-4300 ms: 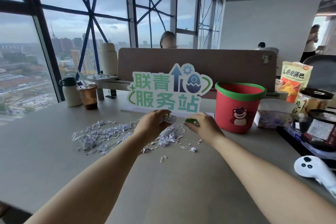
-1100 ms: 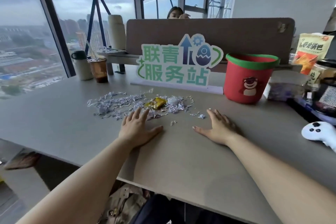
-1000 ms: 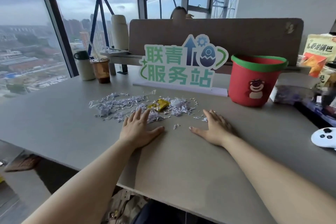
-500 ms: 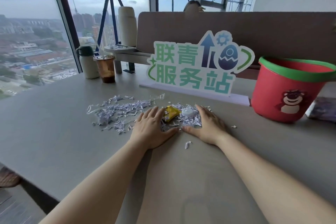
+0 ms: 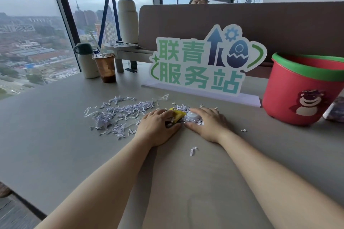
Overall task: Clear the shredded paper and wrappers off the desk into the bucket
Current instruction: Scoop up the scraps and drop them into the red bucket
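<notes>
Head view, the only one.

Step in hand: gathering. We judge that a first handful is being scooped together; nothing is lifted yet, and we cannot see into the bucket (image 5: 296,96).

Left hand (image 5: 158,129): palm down on the desk (image 5: 55,145), fingers close together and lightly arched over the near edge of the yellow wrapper (image 5: 178,114). It touches the wrapper but does not pinch it.

Right hand (image 5: 207,124): palm down, fingers fairly straight and a little spread, lying over a small white round piece (image 5: 191,116) and the shreds around it. The two thumbs nearly meet, so the hands form a cup.

Shredded paper (image 5: 121,114): thin, pale lilac-white strips, loose and light, lying mid-desk toward the far edge, in front of the standing sign (image 5: 201,65). Most of it spreads left of the left hand, outside the cup. Single scraps lie apart: one near scrap (image 5: 193,151) between the forearms, one right scrap (image 5: 243,130) toward the bucket.

The bucket is red with a green rim and stands upright at the far right of the desk, well apart from the pile.

Next move, as we judge it: close both hands under the heap, lift, and carry it right over the rim. The strips will likely spill, so several passes seem needed.
</notes>
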{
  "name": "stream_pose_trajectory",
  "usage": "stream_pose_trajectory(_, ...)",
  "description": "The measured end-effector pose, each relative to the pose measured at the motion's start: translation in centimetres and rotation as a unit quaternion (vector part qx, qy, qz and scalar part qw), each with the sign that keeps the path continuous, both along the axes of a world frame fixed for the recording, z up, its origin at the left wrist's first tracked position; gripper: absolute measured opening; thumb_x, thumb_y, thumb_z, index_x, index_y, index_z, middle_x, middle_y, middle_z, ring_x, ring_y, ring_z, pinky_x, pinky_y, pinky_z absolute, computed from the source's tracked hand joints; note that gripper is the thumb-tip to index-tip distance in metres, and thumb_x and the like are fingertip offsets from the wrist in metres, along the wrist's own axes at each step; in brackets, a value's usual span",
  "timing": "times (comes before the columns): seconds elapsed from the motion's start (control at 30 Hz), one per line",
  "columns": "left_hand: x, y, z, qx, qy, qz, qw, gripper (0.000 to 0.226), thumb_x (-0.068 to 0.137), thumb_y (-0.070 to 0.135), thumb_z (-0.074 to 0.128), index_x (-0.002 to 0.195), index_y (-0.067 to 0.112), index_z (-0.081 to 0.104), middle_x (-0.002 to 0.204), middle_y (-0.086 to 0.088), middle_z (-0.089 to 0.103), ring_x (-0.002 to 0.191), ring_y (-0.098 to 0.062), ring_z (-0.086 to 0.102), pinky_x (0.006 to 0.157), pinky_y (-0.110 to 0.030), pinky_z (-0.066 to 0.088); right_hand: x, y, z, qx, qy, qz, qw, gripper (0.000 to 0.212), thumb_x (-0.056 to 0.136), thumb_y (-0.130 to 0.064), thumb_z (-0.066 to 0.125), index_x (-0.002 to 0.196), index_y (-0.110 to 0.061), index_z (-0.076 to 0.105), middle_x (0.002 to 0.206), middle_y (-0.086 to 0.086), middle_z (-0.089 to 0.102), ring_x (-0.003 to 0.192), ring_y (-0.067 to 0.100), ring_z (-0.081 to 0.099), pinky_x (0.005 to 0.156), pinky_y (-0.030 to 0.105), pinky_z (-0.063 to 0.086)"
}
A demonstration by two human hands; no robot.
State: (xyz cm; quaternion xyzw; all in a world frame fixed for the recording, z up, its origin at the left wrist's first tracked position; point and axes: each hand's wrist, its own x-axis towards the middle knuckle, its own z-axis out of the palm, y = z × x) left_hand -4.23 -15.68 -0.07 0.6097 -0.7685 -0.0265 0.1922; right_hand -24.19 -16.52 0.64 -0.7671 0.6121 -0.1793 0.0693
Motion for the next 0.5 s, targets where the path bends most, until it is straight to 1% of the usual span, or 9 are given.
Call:
stream_pose_trajectory(0.1,0.2,0.1,-0.1,-0.014,0.017,-0.004,1.000,0.056,0.079,0.068,0.044,0.125,0.037,0.050,0.132,0.006,0.052,0.125,-0.021,0.046,0.105,-0.039,0.039,-0.1,0.3,-0.1,-0.026,-0.017,0.008,0.999,0.052,0.082,-0.056,0.053,0.129,-0.034,0.048,0.136,0.002,0.050,0.128,0.024,0.039,0.108,0.034,0.030)
stream_pose_trajectory(0.2,0.4,0.3,-0.2,-0.028,0.019,-0.011,0.999,0.048,0.081,0.062,0.048,0.122,0.037,0.055,0.128,0.005,0.055,0.123,-0.022,0.046,0.103,-0.037,0.040,-0.1,0.5,-0.2,-0.030,-0.044,0.014,0.998,0.046,0.083,-0.049,0.056,0.125,-0.029,0.055,0.127,0.005,0.056,0.122,0.025,0.042,0.105,0.033,0.032)
stream_pose_trajectory(0.37,0.5,0.7,0.0,-0.058,0.034,-0.027,0.997,0.035,0.084,0.050,0.054,0.113,0.032,0.064,0.117,0.003,0.061,0.115,-0.022,0.050,0.096,-0.033,0.042,0.1,1.0,-0.1,-0.011,-0.094,0.018,0.995,0.040,0.084,-0.037,0.062,0.121,-0.022,0.059,0.113,0.010,0.056,0.114,0.026,0.048,0.097,0.030,0.036)
stream_pose_trajectory(0.5,0.5,1.3,-0.1,-0.059,0.043,-0.036,0.997,0.029,0.086,0.041,0.055,0.109,0.027,0.066,0.112,0.000,0.063,0.110,-0.024,0.053,0.090,-0.035,0.047,0.1,1.7,-0.2,-0.002,-0.116,0.003,0.993,0.041,0.082,-0.033,0.066,0.119,-0.015,0.060,0.113,0.013,0.054,0.107,0.028,0.054,0.093,0.031,0.041)
